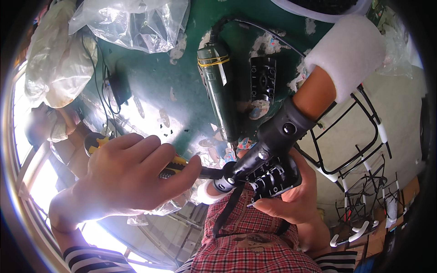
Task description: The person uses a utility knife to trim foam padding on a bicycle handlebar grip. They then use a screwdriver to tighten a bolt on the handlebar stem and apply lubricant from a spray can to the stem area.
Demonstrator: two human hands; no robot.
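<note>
Black plastic housing sits clamped in my right hand; beside it, my left hand fully grips a yellow utility knife, whose blade may slip toward those fingers.

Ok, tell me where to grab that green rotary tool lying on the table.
Take the green rotary tool around the thick middle of its barrel, coming from above. It lies flat on the green table, cable end away, working tip toward the hands. Both long sides look open.

Left hand curled in tight grip, right hand cupped, fingers wrapped.
</note>
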